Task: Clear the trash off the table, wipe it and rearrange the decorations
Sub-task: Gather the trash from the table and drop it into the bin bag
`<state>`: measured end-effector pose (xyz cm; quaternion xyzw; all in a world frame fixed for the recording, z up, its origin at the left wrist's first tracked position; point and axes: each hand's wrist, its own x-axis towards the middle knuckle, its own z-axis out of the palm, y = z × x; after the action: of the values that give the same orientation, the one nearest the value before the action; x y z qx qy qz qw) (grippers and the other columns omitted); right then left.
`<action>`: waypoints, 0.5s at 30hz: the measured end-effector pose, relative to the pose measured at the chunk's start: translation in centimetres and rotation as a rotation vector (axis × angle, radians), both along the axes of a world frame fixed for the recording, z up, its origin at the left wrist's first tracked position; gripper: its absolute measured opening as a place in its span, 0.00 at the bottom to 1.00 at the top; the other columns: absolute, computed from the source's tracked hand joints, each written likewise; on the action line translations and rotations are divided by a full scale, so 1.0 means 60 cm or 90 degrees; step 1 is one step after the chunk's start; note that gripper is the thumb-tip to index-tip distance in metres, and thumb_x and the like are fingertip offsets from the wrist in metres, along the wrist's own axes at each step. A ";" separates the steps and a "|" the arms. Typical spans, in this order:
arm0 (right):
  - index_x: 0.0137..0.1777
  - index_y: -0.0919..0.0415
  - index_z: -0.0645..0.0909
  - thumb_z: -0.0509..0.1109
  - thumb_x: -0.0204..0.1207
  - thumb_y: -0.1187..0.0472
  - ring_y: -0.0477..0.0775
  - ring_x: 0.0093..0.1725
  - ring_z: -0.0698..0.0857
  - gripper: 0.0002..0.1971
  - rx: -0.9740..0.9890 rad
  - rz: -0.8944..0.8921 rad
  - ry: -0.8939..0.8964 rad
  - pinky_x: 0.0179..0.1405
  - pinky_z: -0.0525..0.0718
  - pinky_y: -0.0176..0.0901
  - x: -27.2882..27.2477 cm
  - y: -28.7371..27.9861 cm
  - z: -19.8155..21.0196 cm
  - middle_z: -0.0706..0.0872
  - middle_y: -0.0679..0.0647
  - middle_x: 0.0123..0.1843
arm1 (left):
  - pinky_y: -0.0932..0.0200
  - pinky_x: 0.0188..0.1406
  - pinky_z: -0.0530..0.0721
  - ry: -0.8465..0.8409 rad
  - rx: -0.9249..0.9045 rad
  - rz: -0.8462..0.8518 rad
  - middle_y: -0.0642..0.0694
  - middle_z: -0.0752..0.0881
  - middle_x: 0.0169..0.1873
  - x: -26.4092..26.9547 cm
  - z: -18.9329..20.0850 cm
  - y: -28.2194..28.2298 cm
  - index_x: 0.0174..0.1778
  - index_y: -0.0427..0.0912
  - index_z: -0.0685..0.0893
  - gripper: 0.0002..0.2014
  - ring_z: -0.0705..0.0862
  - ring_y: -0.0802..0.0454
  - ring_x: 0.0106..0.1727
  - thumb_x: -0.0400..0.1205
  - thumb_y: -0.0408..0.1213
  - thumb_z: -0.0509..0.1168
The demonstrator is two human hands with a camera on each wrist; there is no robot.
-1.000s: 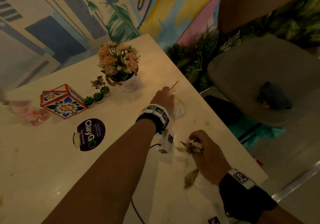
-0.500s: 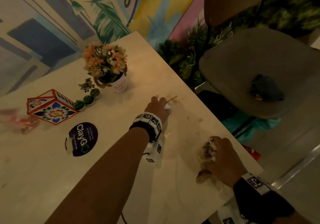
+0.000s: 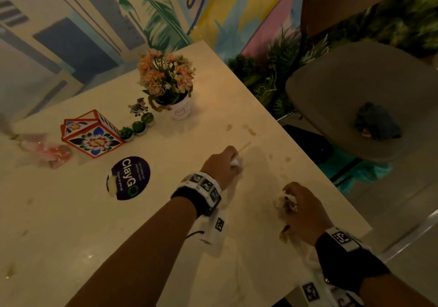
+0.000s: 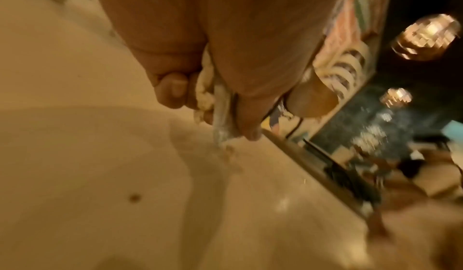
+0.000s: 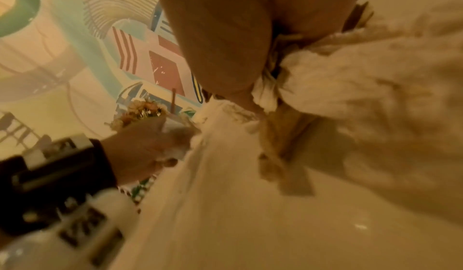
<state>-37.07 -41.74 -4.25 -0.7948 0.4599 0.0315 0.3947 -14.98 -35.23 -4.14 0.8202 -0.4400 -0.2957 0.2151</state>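
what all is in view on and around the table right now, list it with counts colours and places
table: 1, cream, stained near its right edge
flower pot: 1, white with peach flowers, far middle
zebra figurine: 1, striped, left of the pot
mini cacti: 3, green, in a row beside the box
patterned box: 1, red, white and blue floral, left
ClayGo sticker: 1, dark purple, round, in front of the box
pink wrapper: 1, far left edge
chair: 1, grey, right of the table
dark bundle: 1, on the chair seat
left hand: grips a white scrap and a thin stick
right hand: holds crumpled tissue
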 end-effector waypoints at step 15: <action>0.40 0.65 0.80 0.69 0.71 0.78 0.49 0.37 0.89 0.09 0.282 -0.246 -0.411 0.30 0.89 0.45 0.043 -0.022 0.112 0.87 0.55 0.35 | 0.51 0.47 0.74 -0.107 0.011 0.107 0.34 0.83 0.52 0.045 -0.015 -0.052 0.51 0.33 0.77 0.10 0.81 0.35 0.54 0.84 0.38 0.60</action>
<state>-34.47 -43.07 2.44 -0.5594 0.4350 -0.1951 0.6781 -12.30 -38.33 -5.06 0.8781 -0.3831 -0.2108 0.1944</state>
